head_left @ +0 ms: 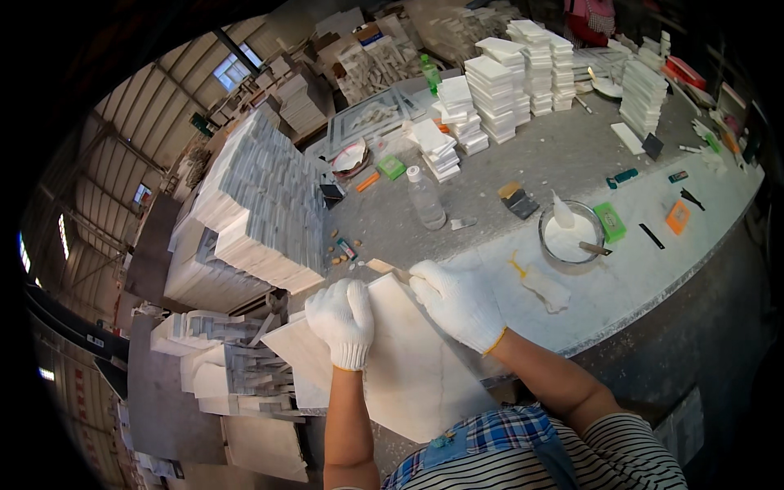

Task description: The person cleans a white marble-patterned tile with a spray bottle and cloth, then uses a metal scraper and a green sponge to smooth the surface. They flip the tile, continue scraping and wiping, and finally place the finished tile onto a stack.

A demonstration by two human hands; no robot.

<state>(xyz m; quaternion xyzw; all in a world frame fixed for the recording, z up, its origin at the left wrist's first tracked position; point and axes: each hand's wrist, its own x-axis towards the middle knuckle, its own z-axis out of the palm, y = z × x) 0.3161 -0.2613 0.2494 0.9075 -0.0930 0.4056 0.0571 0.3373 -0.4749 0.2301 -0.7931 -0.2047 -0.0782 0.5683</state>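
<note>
A pale veined marble slab (408,359) is tilted up against my front, its top corner pointing away from me. My left hand (341,318), in a white knit glove, is closed over the slab's upper left edge. At the upper right edge my gloved right hand (453,300) is closed, and a thin tan strip (385,267) runs from its fingers past the slab's corner. What the strip is made of cannot be told. My right fingertips are partly hidden.
High stacks of marble tiles (269,212) stand at left, with more white stacks (494,90) at the back. Right of my hands are a metal bowl (549,255) of white paste, a green box (609,222) and a crumpled cloth (545,291). A clear bottle (425,200) stands ahead.
</note>
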